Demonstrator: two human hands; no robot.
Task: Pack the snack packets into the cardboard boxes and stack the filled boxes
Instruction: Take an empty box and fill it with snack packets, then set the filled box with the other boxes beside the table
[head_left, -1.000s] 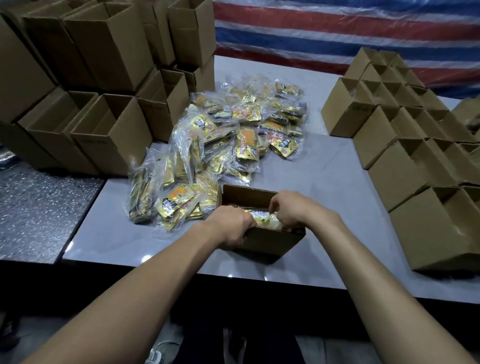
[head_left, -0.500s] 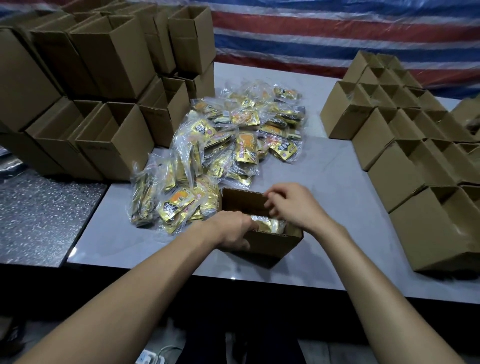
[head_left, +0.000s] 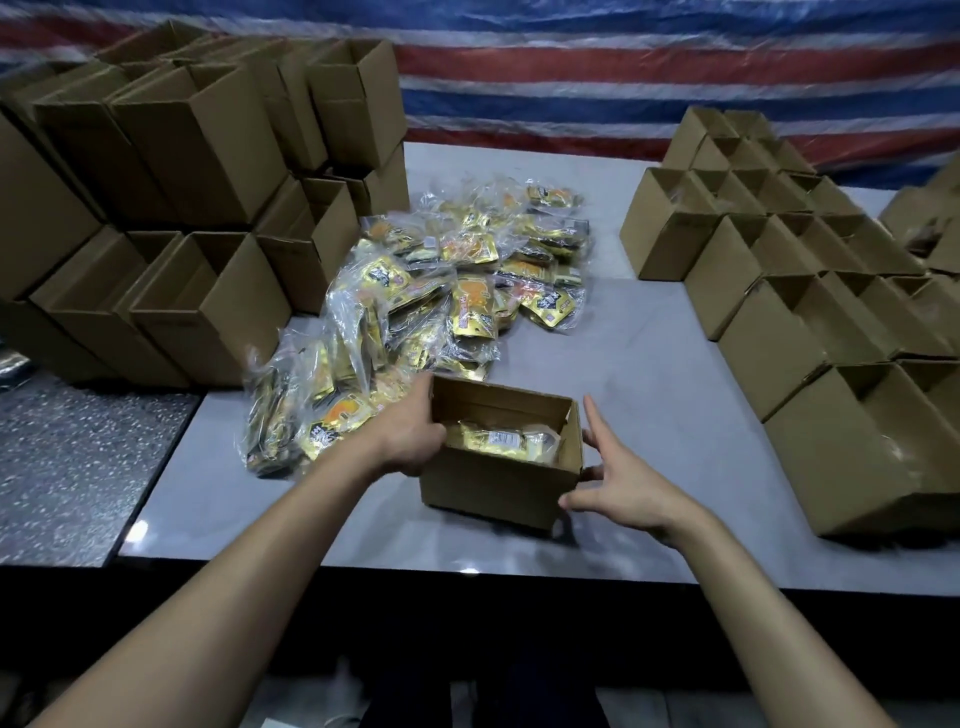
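**Ana:** How does the person's left hand sit?

**Ben:** The left hand (head_left: 410, 434) grips the left wall of the open box (head_left: 493, 493). Its thumb is hooked over the rim and its fingers wrap the outside toward the far corner. The forearm comes in from the lower left.

**Ana:** And the right?

**Ben:** The right hand (head_left: 626, 486) is spread, with straight fingers and the palm turned to the box's right wall. It holds nothing. The thumb lies at the front right corner, but it is not possible to tell whether the fingertips touch the cardboard.

**Ana:** Where is the box?

**Ben:** It stands upright on the grey table (head_left: 649, 364), between the two hands and near the front edge. A few gold packets (head_left: 498, 441) lie in its bottom. The loose pile of snack packets (head_left: 452, 291) starts just behind it and runs past its left side.

**Ana:** What room is there around it?

**Ben:** Bare tabletop lies to its right, up to the rows of open-topped boxes (head_left: 831, 332). A narrow strip lies in front of it before the table's edge. On the left, past the pile, stacked boxes (head_left: 208, 296) stand in two tiers. The table's left edge meets a speckled surface (head_left: 78, 467).
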